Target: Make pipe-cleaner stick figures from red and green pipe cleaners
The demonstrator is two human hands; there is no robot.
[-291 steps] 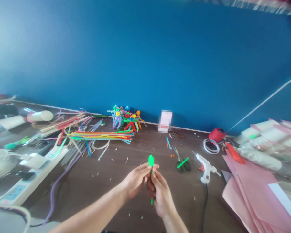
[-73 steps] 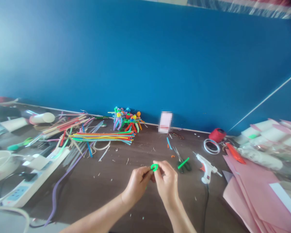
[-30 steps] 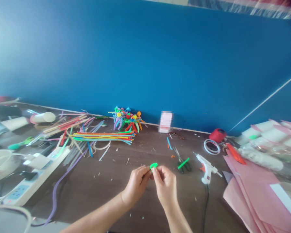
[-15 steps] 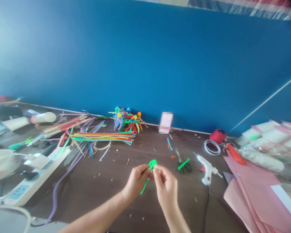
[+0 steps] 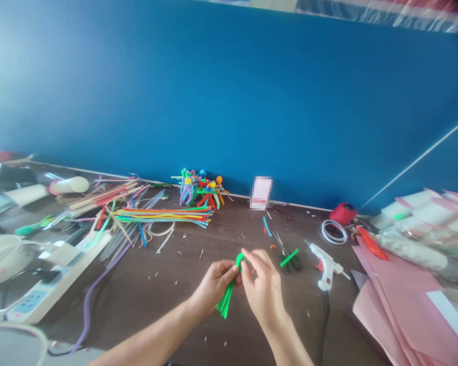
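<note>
A bent green pipe cleaner piece (image 5: 224, 305) is between my hands above the table, its looped top up and several strands hanging down to the lower left. My left hand (image 5: 212, 285) is closed, pinching it just below the loop between thumb and fingers. At the loop's right side, my right hand (image 5: 265, 285) has its index finger and thumb on the green top; its other fingers are curled. The hands partly cover the middle of the piece. Beyond my right hand lie black-handled scissors (image 5: 284, 252) with a short green pipe cleaner (image 5: 289, 257) across them.
On the right are a white glue gun (image 5: 327, 267) with a cord, a red spool (image 5: 342, 214) and pink sheets (image 5: 400, 305). Colourful pipe cleaners (image 5: 164, 215) and small pipe cleaner figures (image 5: 202, 188) lie toward the blue wall. A power strip (image 5: 41, 295) stands left.
The green strands have swung out below my left hand, where only one strand showed before. My right hand has shifted slightly up, its index finger now over the loop.
</note>
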